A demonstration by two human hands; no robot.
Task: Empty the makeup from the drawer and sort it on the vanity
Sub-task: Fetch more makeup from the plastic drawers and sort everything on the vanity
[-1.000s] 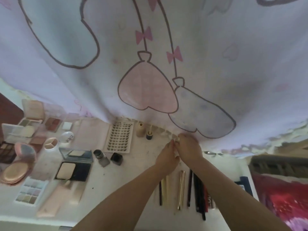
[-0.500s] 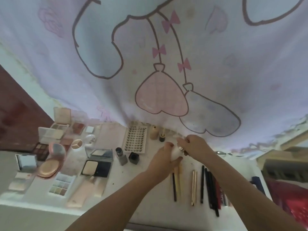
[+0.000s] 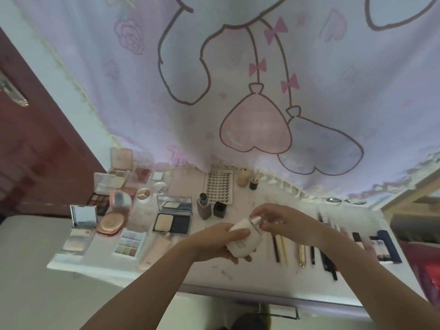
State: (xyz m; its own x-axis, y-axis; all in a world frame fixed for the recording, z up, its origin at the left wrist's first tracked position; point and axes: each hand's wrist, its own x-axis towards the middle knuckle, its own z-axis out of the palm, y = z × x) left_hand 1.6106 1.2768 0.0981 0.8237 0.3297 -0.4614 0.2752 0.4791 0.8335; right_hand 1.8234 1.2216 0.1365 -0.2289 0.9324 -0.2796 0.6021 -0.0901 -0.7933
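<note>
My left hand (image 3: 214, 241) grips a white cream bottle (image 3: 242, 241) above the middle of the white vanity top (image 3: 250, 272). My right hand (image 3: 283, 220) pinches the bottle's pinkish metallic cap (image 3: 255, 219). Open palettes and compacts (image 3: 112, 210) lie grouped at the left. Two small foundation bottles (image 3: 209, 208) stand behind my hands. A row of pencils and slim sticks (image 3: 307, 251) lies at the right. The drawer front with its metal handle (image 3: 278, 313) shows below the vanity edge.
A lash tray (image 3: 217, 186), a beige bottle (image 3: 243, 177) and a small dark bottle (image 3: 254, 184) stand at the back under a hanging cartoon-print curtain (image 3: 238, 91). A brown door (image 3: 35, 139) is at the left, red fabric (image 3: 428, 272) at the right.
Both hands came back from the curtain's edge toward me, now holding the white bottle over the vanity's middle. The camera tilted, showing more of the left side.
</note>
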